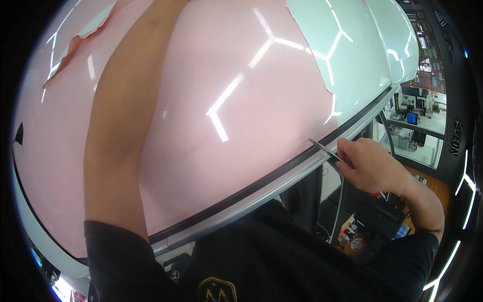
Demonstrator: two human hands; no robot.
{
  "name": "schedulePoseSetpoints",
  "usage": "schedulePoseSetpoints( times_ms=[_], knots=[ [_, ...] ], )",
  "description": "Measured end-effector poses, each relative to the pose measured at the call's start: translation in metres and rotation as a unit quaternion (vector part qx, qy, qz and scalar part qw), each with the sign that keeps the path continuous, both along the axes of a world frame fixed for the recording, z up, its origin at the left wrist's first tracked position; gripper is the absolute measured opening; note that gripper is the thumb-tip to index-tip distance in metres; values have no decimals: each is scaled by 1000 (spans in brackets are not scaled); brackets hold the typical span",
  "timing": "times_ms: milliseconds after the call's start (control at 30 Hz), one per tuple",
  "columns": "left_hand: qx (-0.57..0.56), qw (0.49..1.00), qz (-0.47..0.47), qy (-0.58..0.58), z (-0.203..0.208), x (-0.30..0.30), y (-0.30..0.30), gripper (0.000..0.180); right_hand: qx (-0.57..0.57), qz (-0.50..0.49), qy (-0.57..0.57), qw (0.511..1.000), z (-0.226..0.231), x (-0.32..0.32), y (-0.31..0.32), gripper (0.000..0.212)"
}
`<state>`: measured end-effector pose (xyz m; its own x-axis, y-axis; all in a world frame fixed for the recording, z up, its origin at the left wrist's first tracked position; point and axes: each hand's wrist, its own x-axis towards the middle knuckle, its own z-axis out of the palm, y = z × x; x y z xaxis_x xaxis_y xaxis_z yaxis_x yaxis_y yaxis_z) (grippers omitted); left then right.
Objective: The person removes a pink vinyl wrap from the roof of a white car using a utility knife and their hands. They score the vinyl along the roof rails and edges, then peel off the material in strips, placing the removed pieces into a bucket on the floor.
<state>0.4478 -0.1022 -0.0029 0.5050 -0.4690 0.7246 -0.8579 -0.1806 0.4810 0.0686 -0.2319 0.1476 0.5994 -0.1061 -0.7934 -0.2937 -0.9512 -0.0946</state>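
At the far left, a small black fin [19, 133] is seen at the edge of a broad, curved, glossy car panel, most of which is covered by pink film [271, 100]. Higher up, a ragged film edge [75, 48] is curled, and pale green is shown beyond it. The film is crossed by the left forearm [121, 110], by which the upper edge of the view is reached — the left hand is cut off there, and the state of its fingers cannot be told. Bright angular light reflections are spread over the middle of the film. The panel's near side is bordered by a black strip [241, 193] and a silver rail [269, 194], below which a black shirt [251, 256] is seen. Toward the upper right, the film is ended by an uneven edge, and a pale green surface [359, 55] is exposed. A thin metal tool [324, 148] is pinched between the fingers of the right hand [370, 163], its tip pointed over the film beside the black strip — whether the film is touched cannot be told. Beneath this hand, a grey cable [341, 206] is hung; farther right, a blue object [412, 118] is seen.
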Motion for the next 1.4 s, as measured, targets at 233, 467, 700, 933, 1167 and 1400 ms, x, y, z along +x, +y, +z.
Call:
schedulePoseSetpoints(
  times_ms=[233, 467, 700, 933, 1167, 1400],
  knots=[
    [-9, 1000, -1, 20, -1, 1, 0, 24, -1, 18, 8, 1000, -2, 3, -1, 14],
    [-9, 1000, -3, 6, -4, 4, 0, 25, -9, 94, 29, 995, -1, 30, -8, 13],
    [12, 1000, 18, -6, 0, 0, -2, 24, -72, 153, -59, 984, 11, 36, -17, 17],
    [18, 999, 25, 27, 3, -7, -1, 19, 36, -43, -186, 981, 1, 29, -41, 13],
    [9, 998, 14, 57, -2, -2, 1, 19, 31, -31, -446, 894, -83, 55, -92, 39],
    [-34, 991, -1, 127, 11, -13, -1, 23, -190, -29, -559, 806, -131, 139, -153, 46]
  ],
)
